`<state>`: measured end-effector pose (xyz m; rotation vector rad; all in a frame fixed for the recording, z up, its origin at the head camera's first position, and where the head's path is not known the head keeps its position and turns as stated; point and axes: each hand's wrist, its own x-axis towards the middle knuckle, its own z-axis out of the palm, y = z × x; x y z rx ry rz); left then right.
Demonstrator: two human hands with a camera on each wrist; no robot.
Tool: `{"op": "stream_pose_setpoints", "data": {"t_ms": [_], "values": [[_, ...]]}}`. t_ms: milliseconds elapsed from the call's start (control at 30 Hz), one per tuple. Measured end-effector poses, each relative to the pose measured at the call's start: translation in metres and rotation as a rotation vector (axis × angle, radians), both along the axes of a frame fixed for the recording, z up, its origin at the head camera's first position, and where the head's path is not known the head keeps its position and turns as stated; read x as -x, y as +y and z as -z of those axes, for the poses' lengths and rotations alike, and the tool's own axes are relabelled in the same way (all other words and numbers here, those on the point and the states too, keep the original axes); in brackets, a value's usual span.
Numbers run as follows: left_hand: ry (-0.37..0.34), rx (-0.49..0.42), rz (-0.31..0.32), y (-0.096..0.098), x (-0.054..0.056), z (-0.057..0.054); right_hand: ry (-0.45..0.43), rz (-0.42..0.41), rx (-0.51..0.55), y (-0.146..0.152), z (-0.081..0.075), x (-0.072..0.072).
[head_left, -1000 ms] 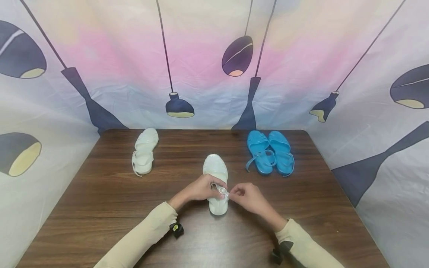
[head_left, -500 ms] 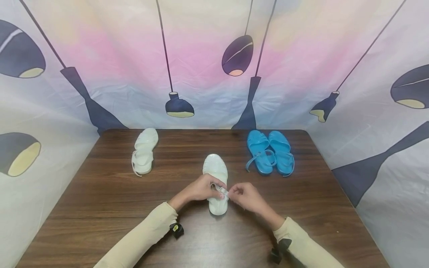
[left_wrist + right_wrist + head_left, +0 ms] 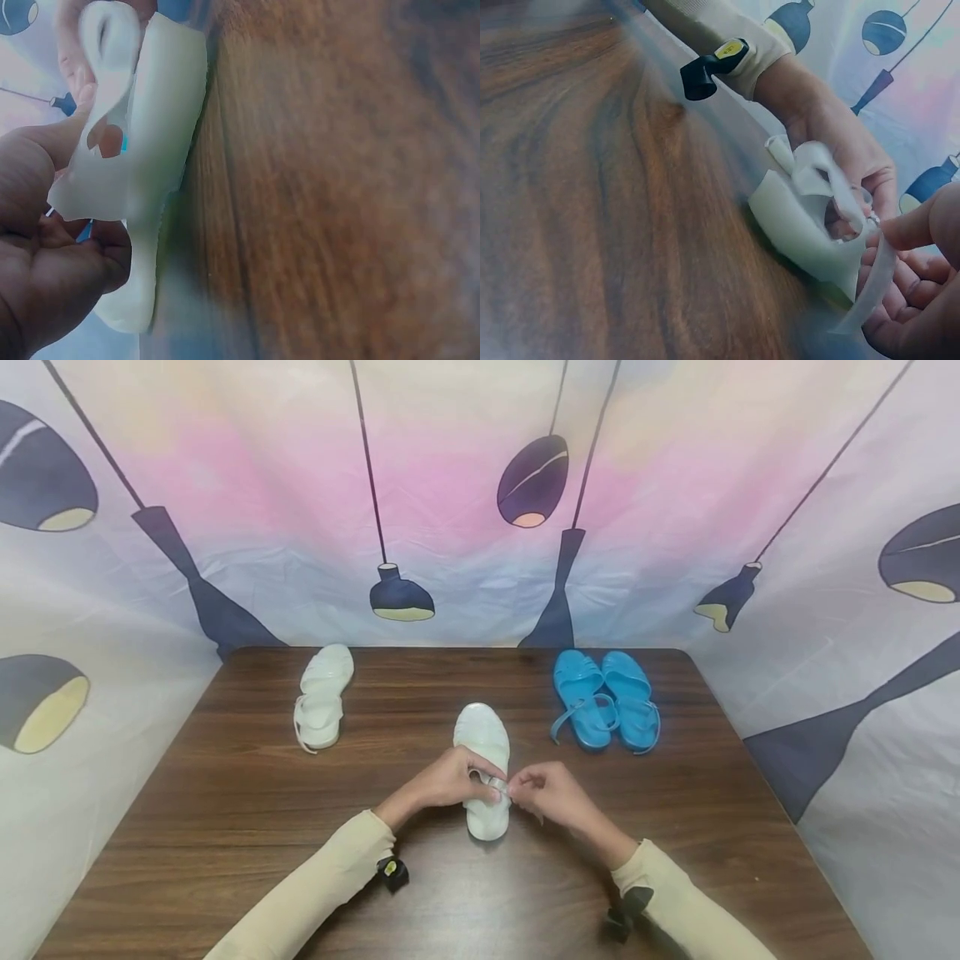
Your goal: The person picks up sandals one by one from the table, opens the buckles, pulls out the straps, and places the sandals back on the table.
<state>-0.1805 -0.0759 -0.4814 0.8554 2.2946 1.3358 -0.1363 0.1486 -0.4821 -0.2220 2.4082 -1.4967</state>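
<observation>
A white jelly sandal (image 3: 482, 731) lies at mid-table, toe away from me. My left hand (image 3: 452, 778) reaches over its ankle opening from the left, thumb and fingers gripping the strap at the buckle (image 3: 497, 783). From the right, my right hand (image 3: 553, 793) pinches the ankle strap close beside that buckle. In the right wrist view the strap (image 3: 879, 277) arcs down past my right fingers, its free end hanging, with the thumb (image 3: 915, 228) at the buckle. The left wrist view shows the sandal's heel and side (image 3: 169, 97) resting on the table, with the left fingers hidden partly behind it.
Another white sandal (image 3: 327, 677) lies at the back left of the wooden table (image 3: 225, 827), its strap loose. Two blue sandals (image 3: 579, 672) stand side by side at the back right. A printed curtain (image 3: 465, 510) encloses the table's back and sides.
My right hand has moved slightly up and in toward the buckle, and less of the strap shows between the hands. The left hand keeps its grip, and the sandal stays in place.
</observation>
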Motion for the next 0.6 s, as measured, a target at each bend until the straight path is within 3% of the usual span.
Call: {"op": "stream_pose_setpoints", "data": {"t_ms": [200, 600], "values": [[0.024, -0.006, 0.021, -0.0009, 0.0003, 0.0021, -0.038, -0.008, -0.023, 0.0041, -0.0002, -0.0030], [0.032, -0.002, 0.025, 0.0016, 0.0002, -0.0010, 0.057, -0.002, -0.051, 0.0043, 0.0016, -0.0016]]}}
